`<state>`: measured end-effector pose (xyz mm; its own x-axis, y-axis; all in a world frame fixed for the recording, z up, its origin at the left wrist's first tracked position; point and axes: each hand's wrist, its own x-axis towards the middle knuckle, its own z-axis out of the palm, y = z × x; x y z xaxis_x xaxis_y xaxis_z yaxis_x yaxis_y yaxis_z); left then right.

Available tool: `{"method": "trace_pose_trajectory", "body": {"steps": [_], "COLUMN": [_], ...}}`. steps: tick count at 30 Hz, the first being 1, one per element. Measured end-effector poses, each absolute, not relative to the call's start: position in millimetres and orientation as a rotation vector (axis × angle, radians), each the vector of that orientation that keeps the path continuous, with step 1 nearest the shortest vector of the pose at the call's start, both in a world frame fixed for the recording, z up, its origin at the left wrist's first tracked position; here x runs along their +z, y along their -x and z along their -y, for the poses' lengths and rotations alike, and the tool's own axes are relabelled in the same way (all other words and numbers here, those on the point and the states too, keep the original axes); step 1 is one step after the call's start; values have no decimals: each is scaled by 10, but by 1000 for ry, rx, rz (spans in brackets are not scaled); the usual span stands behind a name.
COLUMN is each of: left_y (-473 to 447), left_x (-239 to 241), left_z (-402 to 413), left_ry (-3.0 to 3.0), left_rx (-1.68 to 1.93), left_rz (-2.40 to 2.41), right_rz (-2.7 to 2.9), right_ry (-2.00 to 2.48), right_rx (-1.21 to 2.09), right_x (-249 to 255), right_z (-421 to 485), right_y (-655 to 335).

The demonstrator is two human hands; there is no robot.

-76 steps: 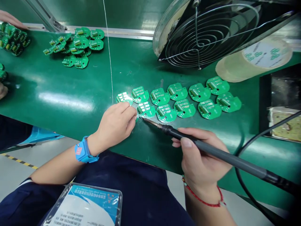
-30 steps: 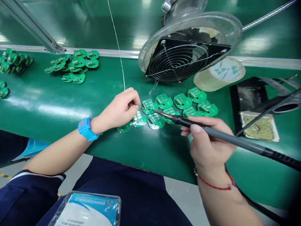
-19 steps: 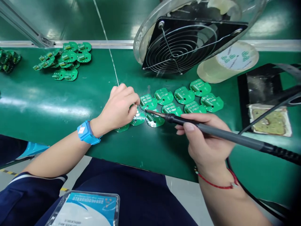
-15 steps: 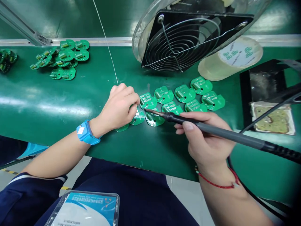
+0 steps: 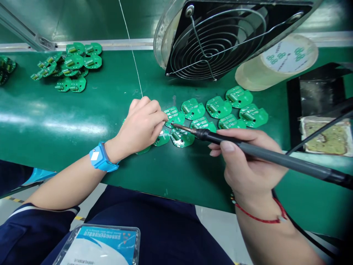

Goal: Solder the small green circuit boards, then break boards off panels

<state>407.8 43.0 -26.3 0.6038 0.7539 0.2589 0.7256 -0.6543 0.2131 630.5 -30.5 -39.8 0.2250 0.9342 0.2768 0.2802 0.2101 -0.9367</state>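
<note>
My left hand (image 5: 142, 124), with a blue wrist strap (image 5: 99, 158), is pinched on a thin solder wire (image 5: 131, 51) that runs up and away from it. Its fingertips sit at a small green circuit board (image 5: 174, 116). My right hand (image 5: 246, 162) grips a dark soldering iron (image 5: 264, 156) like a pen. The iron's metal tip (image 5: 176, 126) touches that same board beside my left fingertips. Several more green boards (image 5: 220, 108) lie in two rows to the right.
A round fan with a wire guard (image 5: 217, 36) leans over the green mat (image 5: 68, 117). Beside it lies a tape roll (image 5: 275, 64). A black tray with a sponge (image 5: 324, 138) sits at right. Several boards (image 5: 68, 68) are heaped at the far left.
My left hand moved from the leftmost boards up to the solder wire and pinched it. The iron tip went from a lower board to an upper-row board. The view shifted.
</note>
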Motion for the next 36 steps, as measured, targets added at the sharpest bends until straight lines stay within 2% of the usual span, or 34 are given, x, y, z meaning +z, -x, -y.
{"method": "trace_pose_trajectory", "body": {"steps": [15, 20, 23, 29, 36], "left_y": [-4143, -4089, -4078, -4170, -4209], "left_x": [-279, -249, -192, -124, -115], "left_z": [-414, -417, -349, -149, -114], "left_ry": [-2869, -2875, -2847, -2757, -2757], "left_rx": [399, 581, 716, 809, 860], "left_rz": [-1208, -1227, -1070, -721, -756], "right_rz": [1321, 1338, 1418, 1522, 1558], "right_ry": [1333, 1351, 1329, 1219, 1167], "right_rx": [700, 622, 613, 787, 791], "right_x": [-397, -431, -435, -309, -181], "right_z": [328, 324, 307, 308, 335], "right_y": [-6311, -6329, -6325, -6171, -6004]}}
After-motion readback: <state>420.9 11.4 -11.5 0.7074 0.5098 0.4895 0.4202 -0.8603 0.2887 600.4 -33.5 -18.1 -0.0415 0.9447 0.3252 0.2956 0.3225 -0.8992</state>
